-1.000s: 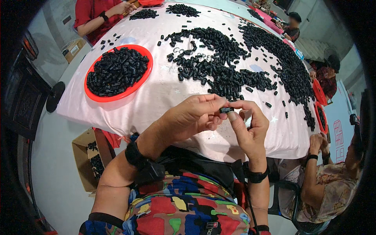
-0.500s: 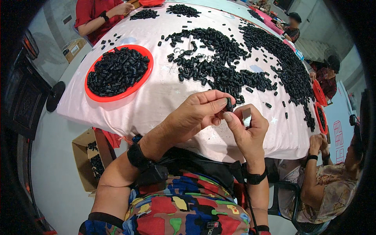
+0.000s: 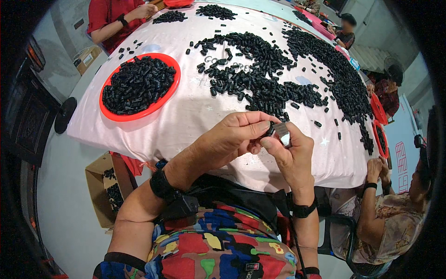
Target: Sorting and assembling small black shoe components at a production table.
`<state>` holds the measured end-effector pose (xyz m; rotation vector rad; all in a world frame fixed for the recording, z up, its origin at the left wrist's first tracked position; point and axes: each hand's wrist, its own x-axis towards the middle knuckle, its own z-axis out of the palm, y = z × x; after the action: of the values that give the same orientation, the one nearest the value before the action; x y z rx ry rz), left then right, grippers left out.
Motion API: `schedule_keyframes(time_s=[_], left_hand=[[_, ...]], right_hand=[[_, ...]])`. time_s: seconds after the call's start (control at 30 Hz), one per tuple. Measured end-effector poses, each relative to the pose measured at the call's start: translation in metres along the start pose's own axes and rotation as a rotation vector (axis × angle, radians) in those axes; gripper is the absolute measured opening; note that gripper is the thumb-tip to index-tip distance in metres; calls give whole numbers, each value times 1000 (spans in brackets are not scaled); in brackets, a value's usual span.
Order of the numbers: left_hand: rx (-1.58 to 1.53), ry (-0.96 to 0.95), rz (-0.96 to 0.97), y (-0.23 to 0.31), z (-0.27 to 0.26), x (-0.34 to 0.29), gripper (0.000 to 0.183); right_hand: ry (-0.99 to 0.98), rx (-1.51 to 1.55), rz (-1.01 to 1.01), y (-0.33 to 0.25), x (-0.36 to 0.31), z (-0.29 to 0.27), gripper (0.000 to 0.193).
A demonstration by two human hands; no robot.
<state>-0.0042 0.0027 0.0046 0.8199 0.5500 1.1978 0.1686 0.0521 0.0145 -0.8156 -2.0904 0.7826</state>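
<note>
One shiny strip (image 3: 283,135) has shifted left, beside one half-hidden piece (image 3: 269,129); left hand (image 3: 233,134) pinches piece, right hand (image 3: 297,153) strip.

Even, fairly bright light falls on the pale surface (image 3: 195,135), its source out of view. Soft shadow lies on the cloth left of the hands (image 3: 234,135) and under the near rim of the red basin (image 3: 123,117). A metal strip (image 3: 282,134) glints. The black pieces (image 3: 344,88) merge into dark masses. The door (image 3: 23,116) on the left sits dim; fisheye bending and black, grainy corners frame everything.
</note>
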Motion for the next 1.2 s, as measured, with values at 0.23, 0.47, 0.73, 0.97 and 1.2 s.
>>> schedule_keyframes(time_s=[0.23,0.47,0.73,0.97,1.2], left_hand=[[-5,-30,-10,0,0,0,31],[-54,1,7,-6,0,4,31],[10,18,6,-5,1,3,29],[36,-1,15,-2,1,1,29],[29,6,7,-2,1,2,27]], right_hand=[[27,-32,-35,6,0,3,34],[40,-11,-25,5,0,4,36],[19,-64,-35,7,-1,3,37],[43,-38,-62,7,-1,4,36],[43,10,-40,7,-3,9,35]])
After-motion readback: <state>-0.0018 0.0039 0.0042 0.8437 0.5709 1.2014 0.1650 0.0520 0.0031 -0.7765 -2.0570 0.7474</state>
